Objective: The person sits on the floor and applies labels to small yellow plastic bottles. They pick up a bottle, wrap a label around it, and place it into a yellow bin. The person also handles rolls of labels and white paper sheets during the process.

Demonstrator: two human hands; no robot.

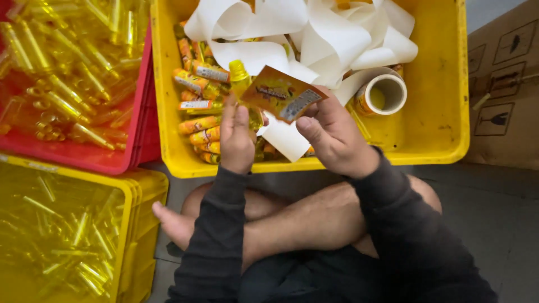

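Yellow bottle (241, 78): small clear-yellow plastic bottle with a yellow cap, upright, gripped in the left hand above the front of the yellow crate.
Left hand (236, 134): fingers closed around the bottle's lower body; cap and shoulder show above the fingertips.
Orange label (282, 94): rectangular sticker with a pale panel at one end, tilted, its left edge touching the bottle.
Right hand (331, 134): thumb and fingers pinch the label's lower right edge.
Yellow crate (438, 140): directly ahead of the crossed legs; holds labelled bottles (199, 84) on its left side, loose white backing paper (331, 33) piled on top, and a label roll (382, 94) on the right.
Red crate (135, 151): at upper left, filled with unlabelled yellow bottles.
Second yellow crate (132, 196): at lower left, holding more unlabelled bottles.
Cardboard box (505, 84): right of the yellow crate.
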